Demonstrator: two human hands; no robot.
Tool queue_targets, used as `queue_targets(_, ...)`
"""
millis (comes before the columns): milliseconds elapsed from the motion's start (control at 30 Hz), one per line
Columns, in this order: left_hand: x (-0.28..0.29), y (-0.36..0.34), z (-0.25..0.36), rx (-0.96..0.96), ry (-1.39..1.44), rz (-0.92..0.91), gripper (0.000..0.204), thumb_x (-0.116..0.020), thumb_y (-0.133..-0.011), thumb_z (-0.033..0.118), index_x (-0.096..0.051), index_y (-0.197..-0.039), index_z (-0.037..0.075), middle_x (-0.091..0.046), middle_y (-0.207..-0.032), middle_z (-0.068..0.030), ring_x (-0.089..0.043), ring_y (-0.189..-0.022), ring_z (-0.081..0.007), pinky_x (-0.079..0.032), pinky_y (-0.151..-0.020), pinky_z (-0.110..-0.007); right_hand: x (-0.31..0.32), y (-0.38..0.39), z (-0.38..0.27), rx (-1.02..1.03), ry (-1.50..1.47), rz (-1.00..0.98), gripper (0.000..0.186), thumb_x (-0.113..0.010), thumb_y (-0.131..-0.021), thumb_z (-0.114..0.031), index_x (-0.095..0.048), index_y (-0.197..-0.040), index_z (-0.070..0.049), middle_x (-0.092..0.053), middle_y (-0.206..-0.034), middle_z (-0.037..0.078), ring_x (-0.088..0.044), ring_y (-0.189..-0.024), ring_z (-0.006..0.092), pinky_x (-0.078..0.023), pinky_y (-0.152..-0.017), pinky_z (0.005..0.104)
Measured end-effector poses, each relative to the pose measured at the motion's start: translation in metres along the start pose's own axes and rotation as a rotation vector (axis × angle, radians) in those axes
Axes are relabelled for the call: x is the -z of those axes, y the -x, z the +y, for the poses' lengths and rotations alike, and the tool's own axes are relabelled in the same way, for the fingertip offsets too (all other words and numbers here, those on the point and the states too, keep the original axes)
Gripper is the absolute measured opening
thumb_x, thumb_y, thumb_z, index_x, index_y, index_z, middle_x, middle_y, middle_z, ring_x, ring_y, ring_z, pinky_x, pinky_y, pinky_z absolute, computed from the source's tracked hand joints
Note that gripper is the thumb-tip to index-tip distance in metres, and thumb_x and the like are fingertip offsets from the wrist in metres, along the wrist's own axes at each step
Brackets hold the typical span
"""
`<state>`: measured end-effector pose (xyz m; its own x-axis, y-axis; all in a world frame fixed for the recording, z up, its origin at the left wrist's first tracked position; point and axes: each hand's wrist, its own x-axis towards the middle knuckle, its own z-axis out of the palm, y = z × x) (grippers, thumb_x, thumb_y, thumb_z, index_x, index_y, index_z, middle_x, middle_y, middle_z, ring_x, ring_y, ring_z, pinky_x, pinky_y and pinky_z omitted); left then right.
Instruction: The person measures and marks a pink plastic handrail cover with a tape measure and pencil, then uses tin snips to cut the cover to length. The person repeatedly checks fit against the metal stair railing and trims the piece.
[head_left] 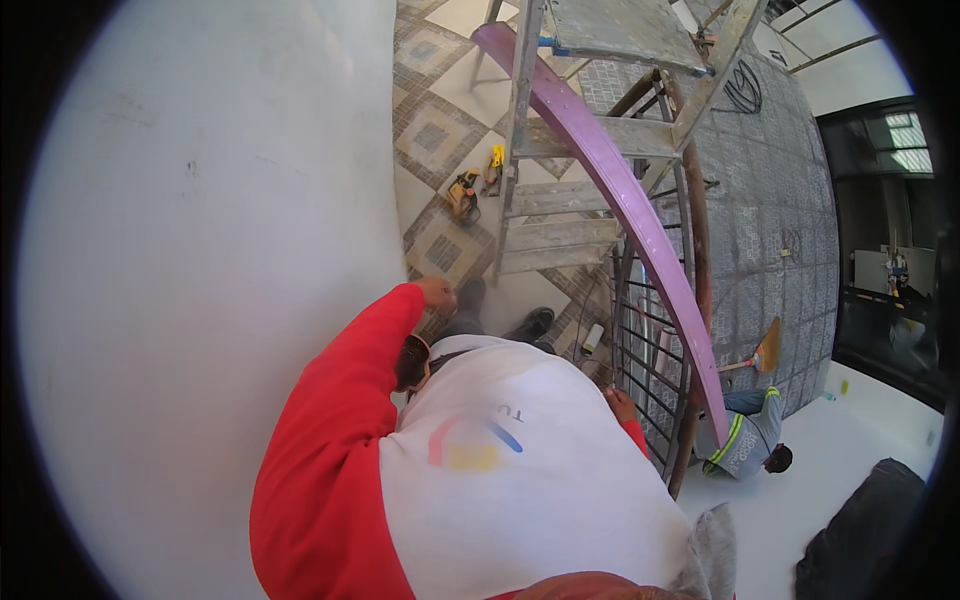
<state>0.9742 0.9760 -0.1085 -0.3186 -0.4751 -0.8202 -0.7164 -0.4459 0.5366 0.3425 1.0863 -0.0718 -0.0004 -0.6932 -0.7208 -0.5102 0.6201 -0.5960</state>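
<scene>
Your right hand (620, 405) is beside the railing (687, 435); your left hand (437, 293), farther off, curls near the white wall (250, 200), and I can't tell what either grip holds. You seem between moves; reaching farther right calls for clearing the purple strip (640, 215) and stepladder (560, 235).

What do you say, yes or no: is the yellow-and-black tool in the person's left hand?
No, the yellow-and-black tool lies on the patterned floor tiles beside the stepladder, apart from the left hand.
</scene>
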Motion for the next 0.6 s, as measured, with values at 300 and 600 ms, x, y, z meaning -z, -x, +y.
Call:
queue_targets(300, -0.022, -0.009, -0.019, -0.020, 0.233, 0.476, 0.028, -0.067, -0.094, 0.028, -0.070, -0.107, 0.004, -0.072, -0.094, -0.0104, -0.070, -0.081, -0.0196, -0.055, -0.075, -0.035, -0.027, -0.056, -0.142, -0.013, 0.058, -0.268, 0.037, -0.062, -0.101, -0.026, -0.062, -0.129, -0.003, -0.070, -0.110, 0.008, -0.068, -0.097, 0.0162, -0.055, -0.078, 0.0292)
queue_targets(600, 0.003, -0.136, -0.108, 0.182, 0.614, 0.411, 0.034, -0.068, -0.090, 0.037, -0.072, -0.107, 0.008, -0.071, -0.110, -0.0158, -0.067, -0.104, -0.0333, -0.051, -0.091, -0.043, -0.111, -0.095, -0.328, 0.013, 0.226, -0.345, 0.037, -0.065, -0.099, -0.024, -0.062, -0.131, -0.005, -0.070, -0.117, 0.010, -0.066, -0.108, 0.0179, -0.050, -0.093, 0.0323)
